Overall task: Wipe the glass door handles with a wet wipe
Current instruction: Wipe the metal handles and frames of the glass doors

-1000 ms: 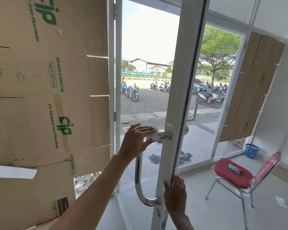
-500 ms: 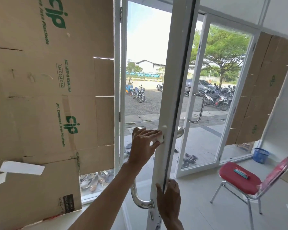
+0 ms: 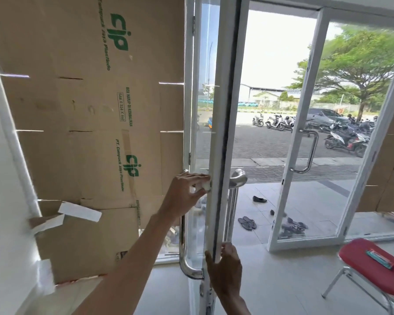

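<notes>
Here left hand (image 3: pixel 187 189) pinches wet wipe (image 3: pixel 206 185) on handle (image 3: pixel 183 246), right hand (image 3: pixel 225 269) grips door edge (image 3: pixel 221 155)

Bare hands — left hand (image 3: pixel 187 192), right hand (image 3: pixel 225 272) — on bare forearms (image 3: pixel 132 258).

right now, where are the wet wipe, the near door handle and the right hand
wet wipe (image 3: pixel 206 185): head view, white wad showing at the left hand (image 3: pixel 187 192) fingertips
near door handle (image 3: pixel 183 242): head view, lower stretch of its upright bar
right hand (image 3: pixel 225 268): head view, back of the hand gripping the door edge (image 3: pixel 218 133)
</notes>
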`<state>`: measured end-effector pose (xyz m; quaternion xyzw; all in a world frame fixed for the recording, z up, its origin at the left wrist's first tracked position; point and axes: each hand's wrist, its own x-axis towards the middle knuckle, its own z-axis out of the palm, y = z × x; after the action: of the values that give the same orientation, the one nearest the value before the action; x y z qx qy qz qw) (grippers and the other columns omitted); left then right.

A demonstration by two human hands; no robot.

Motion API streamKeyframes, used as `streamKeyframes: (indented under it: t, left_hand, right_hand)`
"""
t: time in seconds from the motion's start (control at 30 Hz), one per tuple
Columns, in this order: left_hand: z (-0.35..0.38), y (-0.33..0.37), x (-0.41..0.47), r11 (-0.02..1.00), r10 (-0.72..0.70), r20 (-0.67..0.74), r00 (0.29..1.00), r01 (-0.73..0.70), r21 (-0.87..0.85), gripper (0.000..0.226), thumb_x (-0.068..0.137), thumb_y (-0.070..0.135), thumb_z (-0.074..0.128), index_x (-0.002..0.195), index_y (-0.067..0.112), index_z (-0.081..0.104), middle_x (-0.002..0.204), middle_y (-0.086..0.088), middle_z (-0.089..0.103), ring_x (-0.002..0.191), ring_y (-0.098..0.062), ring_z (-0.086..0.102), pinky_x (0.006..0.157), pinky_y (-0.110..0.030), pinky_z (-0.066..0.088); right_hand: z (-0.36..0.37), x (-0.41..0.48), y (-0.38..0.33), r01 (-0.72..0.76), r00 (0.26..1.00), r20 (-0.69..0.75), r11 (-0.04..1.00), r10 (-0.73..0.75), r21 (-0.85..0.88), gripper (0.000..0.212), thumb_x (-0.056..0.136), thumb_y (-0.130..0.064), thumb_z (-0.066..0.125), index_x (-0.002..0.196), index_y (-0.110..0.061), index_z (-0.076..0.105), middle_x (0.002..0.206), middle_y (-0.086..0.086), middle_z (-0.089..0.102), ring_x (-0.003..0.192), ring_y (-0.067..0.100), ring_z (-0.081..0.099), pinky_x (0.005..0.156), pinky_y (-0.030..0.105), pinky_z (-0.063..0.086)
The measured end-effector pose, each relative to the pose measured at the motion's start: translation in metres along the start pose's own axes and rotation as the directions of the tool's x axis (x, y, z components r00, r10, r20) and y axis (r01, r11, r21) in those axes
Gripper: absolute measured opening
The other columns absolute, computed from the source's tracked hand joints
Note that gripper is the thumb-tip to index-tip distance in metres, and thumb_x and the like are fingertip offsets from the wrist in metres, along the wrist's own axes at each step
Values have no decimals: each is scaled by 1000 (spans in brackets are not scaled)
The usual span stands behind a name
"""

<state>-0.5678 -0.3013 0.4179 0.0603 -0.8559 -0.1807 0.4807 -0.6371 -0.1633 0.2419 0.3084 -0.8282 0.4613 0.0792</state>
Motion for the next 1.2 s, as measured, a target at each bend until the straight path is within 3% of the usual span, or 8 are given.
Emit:
streamKeyframes:
  t: [0.07,0.2,0.3,0.47,0.6,0.93,1.07,1.2]
  left_hand:
    - [-4,6,-4,999,-31,-29,999,31,12,39,73,17,81,111,16,71,112,8,69,106,0,62,101,-31,46]
    - [-10,14,-14,994,-111,-94,989,111,-2,34,79,19,78,111,15,71,113,10,68,108,0,62,106,-14,34]
    - [-13,20,-21,992,-125,-157,980,127,3,31,80,21,76,110,15,71,113,5,70,109,-3,63,105,-10,31]
    - [-13,23,-24,997,-69,-326,943,80,18,26,79,19,79,103,11,74,102,1,70,99,-11,64,89,-31,53]
    - [-13,23,-25,999,-38,-432,901,44,4,28,80,22,78,105,11,74,92,-1,63,83,-17,63,70,-35,56]
    - [-14,38,-39,995,-102,-394,913,95,-39,35,86,30,73,117,15,68,104,5,72,86,-9,69,71,-36,59]
    - [-15,52,-39,990,-135,-369,920,141,-12,34,88,31,68,118,16,68,105,3,73,87,-4,68,66,-32,60]
    - [-10,60,-35,986,-134,-339,931,158,45,30,92,26,60,119,14,66,104,-2,73,84,-6,70,66,-32,61]
  right_hand:
    - [-2,-2,-1,28,999,32,1000,-28,13,36,76,-33,75,101,-13,58,97,3,61,93,24,60,81,35,51]
    - [-3,-4,-3,72,993,88,996,-75,46,35,77,-33,73,103,-14,60,98,3,64,96,25,61,84,37,51]
    - [-4,-5,-5,89,986,138,994,-97,65,36,80,-38,69,106,-15,62,100,2,66,99,23,62,85,37,51]
    - [-10,-4,-20,120,987,93,986,-130,112,37,83,-38,66,113,-17,64,105,2,68,100,20,63,85,35,51]
    - [-14,1,-45,97,994,31,980,-103,172,40,84,-37,67,118,-18,62,105,-1,69,97,18,64,80,36,54]
    - [-18,2,-73,163,986,-21,951,-163,264,39,83,-28,70,118,-13,63,104,2,71,86,12,66,76,33,56]
    - [-24,11,-83,157,983,42,944,-177,291,39,82,-29,71,117,-13,63,95,1,73,79,9,66,69,23,52]
    - [-34,22,-87,156,973,100,910,-209,385,38,85,-29,69,119,-15,61,97,-1,73,78,3,68,68,25,58]
